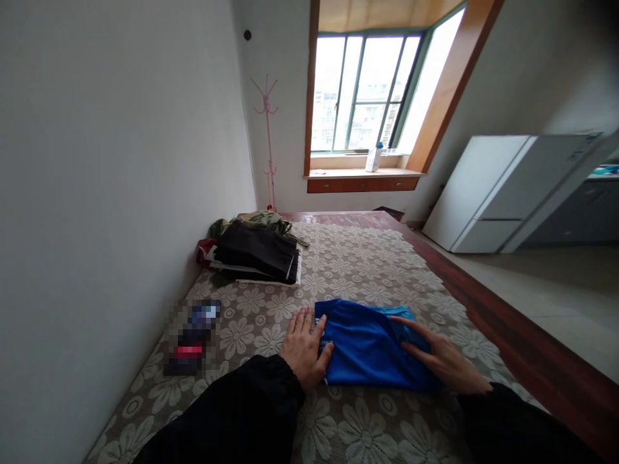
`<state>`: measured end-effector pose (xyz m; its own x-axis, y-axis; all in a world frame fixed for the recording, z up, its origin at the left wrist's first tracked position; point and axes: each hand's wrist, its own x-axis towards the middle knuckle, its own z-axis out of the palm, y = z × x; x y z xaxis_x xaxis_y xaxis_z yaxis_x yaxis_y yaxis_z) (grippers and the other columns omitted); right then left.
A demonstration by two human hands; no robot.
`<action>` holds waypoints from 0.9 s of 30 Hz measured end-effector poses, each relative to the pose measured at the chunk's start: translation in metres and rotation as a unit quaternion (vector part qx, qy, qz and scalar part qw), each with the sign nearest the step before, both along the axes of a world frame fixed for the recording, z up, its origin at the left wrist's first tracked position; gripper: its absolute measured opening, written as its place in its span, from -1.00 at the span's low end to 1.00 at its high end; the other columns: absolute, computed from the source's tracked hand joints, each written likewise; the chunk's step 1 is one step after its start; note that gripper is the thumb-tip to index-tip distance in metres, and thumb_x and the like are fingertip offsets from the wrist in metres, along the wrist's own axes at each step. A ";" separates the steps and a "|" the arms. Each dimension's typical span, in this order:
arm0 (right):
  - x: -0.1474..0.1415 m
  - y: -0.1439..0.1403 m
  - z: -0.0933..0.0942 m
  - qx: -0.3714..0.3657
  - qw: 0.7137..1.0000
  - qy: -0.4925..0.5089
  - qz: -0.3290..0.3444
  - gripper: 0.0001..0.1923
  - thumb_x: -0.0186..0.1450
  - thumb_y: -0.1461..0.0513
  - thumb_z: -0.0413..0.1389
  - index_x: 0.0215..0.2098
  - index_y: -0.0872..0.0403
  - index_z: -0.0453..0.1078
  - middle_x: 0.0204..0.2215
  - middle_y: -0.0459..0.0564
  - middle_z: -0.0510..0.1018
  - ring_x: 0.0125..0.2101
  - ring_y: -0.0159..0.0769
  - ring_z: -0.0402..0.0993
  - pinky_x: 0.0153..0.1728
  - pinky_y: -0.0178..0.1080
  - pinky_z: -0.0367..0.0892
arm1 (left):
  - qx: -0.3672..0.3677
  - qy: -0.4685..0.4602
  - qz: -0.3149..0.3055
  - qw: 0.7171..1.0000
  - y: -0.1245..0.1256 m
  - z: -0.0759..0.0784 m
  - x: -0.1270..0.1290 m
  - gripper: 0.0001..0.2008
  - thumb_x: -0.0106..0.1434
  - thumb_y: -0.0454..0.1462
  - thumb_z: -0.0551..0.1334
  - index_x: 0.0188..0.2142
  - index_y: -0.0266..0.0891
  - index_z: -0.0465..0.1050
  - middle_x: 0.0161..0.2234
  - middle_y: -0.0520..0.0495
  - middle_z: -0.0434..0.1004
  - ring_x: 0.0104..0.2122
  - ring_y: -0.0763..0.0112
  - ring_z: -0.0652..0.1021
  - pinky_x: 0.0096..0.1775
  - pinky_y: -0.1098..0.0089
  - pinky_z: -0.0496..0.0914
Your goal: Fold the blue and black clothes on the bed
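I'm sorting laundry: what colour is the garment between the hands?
The folded garment is mostly deep blue; the head view shows it.

One item (194, 332) is pixelated — lettering (326, 343) on the blue cloth (365, 348) too small to read — both sleeves (242, 406) cut off below.

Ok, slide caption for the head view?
Left hand and right hand on a folded blue garment, clothes pile beyond on flowered cover.

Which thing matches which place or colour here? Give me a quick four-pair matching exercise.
1. Blue garment
2. Clothes pile
3. Coat rack
4. Fridge

A. Pink, left of the window
B. White, right of the window
C. Under the left hand and right hand
D. Stacked near the left wall

Pairs: 1-C, 2-D, 3-A, 4-B
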<state>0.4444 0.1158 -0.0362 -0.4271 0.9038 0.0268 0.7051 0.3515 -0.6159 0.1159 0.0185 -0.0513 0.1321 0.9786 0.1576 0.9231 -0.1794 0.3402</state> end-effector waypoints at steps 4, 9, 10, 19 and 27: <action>-0.001 -0.003 0.001 0.049 0.998 -0.012 0.029 -0.40 0.38 -0.02 0.01 0.35 -0.11 0.27 0.22 -0.05 0.51 0.25 0.02 0.37 0.23 -0.03 0.36 | 0.002 -0.005 0.000 1.000 0.001 -0.002 0.000 -0.32 0.44 0.08 -0.01 0.44 -0.11 0.07 0.47 -0.25 0.00 0.45 0.00 0.05 0.40 -0.09 0.00; -0.001 -0.007 -0.006 0.096 0.993 -0.071 0.016 -0.38 0.40 0.02 -0.01 0.41 -0.09 0.18 0.24 0.05 0.48 0.21 0.05 0.42 0.19 0.06 0.39 | 0.003 -0.001 -0.003 1.000 0.000 -0.003 0.000 -0.32 0.44 0.08 -0.02 0.44 -0.13 0.07 0.47 -0.28 0.00 0.45 0.00 0.03 0.40 -0.09 -0.01; -0.002 -0.009 -0.008 0.105 0.991 -0.079 0.003 -0.37 0.41 0.03 -0.02 0.41 -0.08 0.16 0.23 0.09 0.48 0.20 0.07 0.43 0.18 0.08 0.39 | 0.003 0.001 -0.003 1.000 0.000 -0.003 0.000 -0.32 0.44 0.08 -0.02 0.44 -0.13 0.07 0.47 -0.27 0.00 0.45 0.00 0.03 0.40 -0.09 -0.01; -0.019 -0.015 0.002 0.056 0.998 0.016 0.029 -0.48 0.31 0.14 0.04 0.25 -0.11 0.35 0.16 0.03 0.51 0.19 0.01 0.41 0.26 0.06 0.27 | 0.012 0.007 -0.002 1.000 0.000 -0.004 0.000 -0.32 0.44 0.07 -0.02 0.44 -0.13 0.07 0.47 -0.25 0.01 0.45 0.01 0.05 0.40 -0.09 0.00; -0.010 -0.004 0.017 -0.256 0.944 0.209 -0.016 -0.33 0.18 0.02 0.23 0.26 -0.14 0.32 -0.08 -0.05 0.65 -0.16 -0.03 0.63 -0.12 -0.04 0.55 | 0.005 0.034 0.003 0.999 0.002 -0.001 0.002 -0.34 0.43 0.03 0.01 0.43 -0.14 0.10 0.45 -0.26 0.08 0.44 -0.01 0.10 0.39 -0.09 0.01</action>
<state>0.4342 0.1120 -0.0190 -0.4483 0.8563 -0.2564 0.3689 -0.0840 -0.9256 0.1176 0.0201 -0.0523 0.1373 0.9777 0.1587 0.9449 -0.1773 0.2751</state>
